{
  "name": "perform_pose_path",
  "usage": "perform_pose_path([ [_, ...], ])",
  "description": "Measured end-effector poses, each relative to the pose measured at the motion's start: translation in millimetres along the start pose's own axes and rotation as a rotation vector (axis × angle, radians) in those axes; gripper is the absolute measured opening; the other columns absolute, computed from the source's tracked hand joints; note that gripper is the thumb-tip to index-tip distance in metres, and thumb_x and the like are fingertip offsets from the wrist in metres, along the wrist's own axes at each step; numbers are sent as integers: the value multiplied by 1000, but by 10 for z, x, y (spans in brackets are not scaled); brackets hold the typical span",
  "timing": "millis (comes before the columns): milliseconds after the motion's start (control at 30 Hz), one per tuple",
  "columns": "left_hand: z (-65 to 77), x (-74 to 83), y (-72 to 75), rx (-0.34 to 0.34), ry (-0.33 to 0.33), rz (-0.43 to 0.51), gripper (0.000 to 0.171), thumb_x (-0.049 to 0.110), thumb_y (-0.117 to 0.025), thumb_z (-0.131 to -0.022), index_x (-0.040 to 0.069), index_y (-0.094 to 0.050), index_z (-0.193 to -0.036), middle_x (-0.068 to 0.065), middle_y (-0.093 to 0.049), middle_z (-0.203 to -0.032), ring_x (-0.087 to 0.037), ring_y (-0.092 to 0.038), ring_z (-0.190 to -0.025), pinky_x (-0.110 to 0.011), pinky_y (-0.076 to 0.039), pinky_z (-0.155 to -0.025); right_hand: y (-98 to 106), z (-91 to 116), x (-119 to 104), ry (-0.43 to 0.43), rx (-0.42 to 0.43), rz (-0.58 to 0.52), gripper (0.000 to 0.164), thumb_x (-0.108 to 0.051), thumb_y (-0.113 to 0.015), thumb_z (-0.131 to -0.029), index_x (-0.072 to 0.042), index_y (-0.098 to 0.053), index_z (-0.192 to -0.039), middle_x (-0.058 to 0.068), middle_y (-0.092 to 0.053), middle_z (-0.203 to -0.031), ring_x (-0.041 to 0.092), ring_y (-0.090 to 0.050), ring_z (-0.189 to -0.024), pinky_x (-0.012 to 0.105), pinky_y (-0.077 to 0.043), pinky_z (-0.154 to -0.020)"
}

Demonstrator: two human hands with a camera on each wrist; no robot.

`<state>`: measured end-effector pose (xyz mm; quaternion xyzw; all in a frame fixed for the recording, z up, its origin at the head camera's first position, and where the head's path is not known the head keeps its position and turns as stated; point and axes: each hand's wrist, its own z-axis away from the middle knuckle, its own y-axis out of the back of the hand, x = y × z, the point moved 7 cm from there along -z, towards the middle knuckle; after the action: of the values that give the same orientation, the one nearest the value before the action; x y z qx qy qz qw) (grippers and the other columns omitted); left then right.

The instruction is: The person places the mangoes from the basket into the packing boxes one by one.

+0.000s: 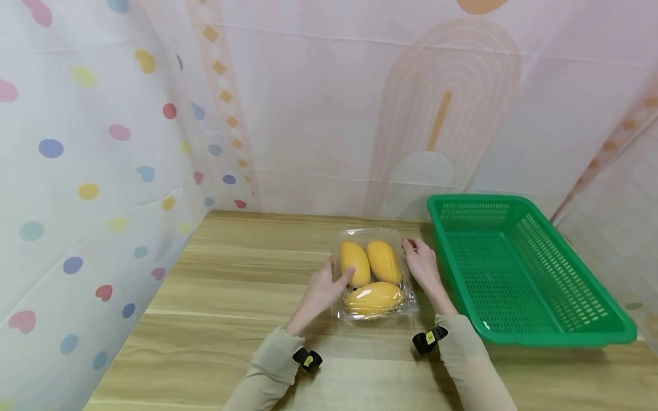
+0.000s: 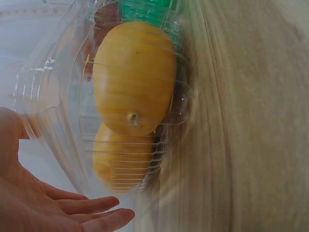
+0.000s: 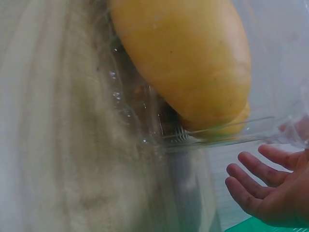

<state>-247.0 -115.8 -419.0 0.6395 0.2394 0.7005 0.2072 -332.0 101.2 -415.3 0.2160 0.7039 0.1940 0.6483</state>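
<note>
A clear plastic clamshell box lies on the table with three yellow mangoes inside. Two mangoes stand side by side at the far end, and one lies crosswise at the near end. My left hand is at the box's left side, its thumb resting on the lid and its other fingers fairly straight beside it. At the far right corner, my right hand pinches the lid's edge with the thumb; its other fingers are loosely bent. Whether the lid is fully closed, I cannot tell.
A green plastic basket with slotted walls stands just right of my right hand. The wooden table meets a patterned cloth at its back edge. Another spotted cloth hangs along the left side.
</note>
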Motion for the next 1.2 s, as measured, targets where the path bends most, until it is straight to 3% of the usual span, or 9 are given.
perform_pose_path([
  [133, -9, -5, -19, -25, 7, 8, 81, 49, -51, -93, -4, -23, -148, -27, -37, -147, -43, -38, -135, -54, -34, -111, -21, -72, 6, -22, -11, -12, 38, -25, -41, -101, 3, -57, -123, 23, -63, -118, 36, -58, -114, 46, -48, -96],
  [367, -30, -14, 9, -20, 10, 35, 74, 48, -57, -91, 0, -35, -142, -24, -50, -138, -39, -49, -127, -55, -41, -105, -125, -257, 19, -82, -75, -129, 42, -26, -41, -101, 4, -53, -128, 25, -60, -122, 36, -60, -113, 42, -51, -92],
  [633, -20, -67, 52, -13, 23, 30, 71, 46, -56, -91, -1, -37, -139, -25, -48, -139, -41, -46, -129, -56, -39, -106, -297, -381, 45, -114, -176, -238, 44, -27, -40, -101, 5, -51, -129, 26, -59, -121, 32, -60, -107, 22, -51, -74],
  [800, -25, -91, 62, -14, 32, 23, 72, 47, -56, -91, -1, -36, -141, -25, -47, -141, -41, -44, -131, -56, -38, -108, -373, -425, 85, -116, -216, -237, 46, -29, -41, -101, 4, -51, -131, 25, -58, -124, 28, -59, -105, 24, -50, -75],
  [867, -32, -99, 59, -13, 32, 23, 72, 47, -56, -91, 0, -36, -141, -25, -47, -140, -41, -44, -131, -55, -38, -107, -388, -435, 90, -110, -225, -244, 45, -28, -42, -101, 5, -52, -130, 23, -59, -121, 21, -58, -98, 22, -49, -72],
  [1033, -40, -111, 57, -13, 24, 18, 69, 47, -57, -91, 0, -39, -139, -26, -49, -138, -41, -47, -129, -55, -40, -105, -404, -446, 57, -83, -240, -279, 41, -25, -45, -100, 9, -57, -120, 9, -61, -92, 6, -50, -75, 17, -43, -62],
  [1200, -39, -102, 73, -7, 13, 13, 70, 47, -56, -91, 0, -39, -138, -24, -49, -139, -41, -47, -128, -56, -41, -105, -411, -457, 35, -87, -238, -272, 40, -26, -46, -99, 8, -61, -113, 10, -64, -93, 5, -49, -72, 17, -42, -60],
])
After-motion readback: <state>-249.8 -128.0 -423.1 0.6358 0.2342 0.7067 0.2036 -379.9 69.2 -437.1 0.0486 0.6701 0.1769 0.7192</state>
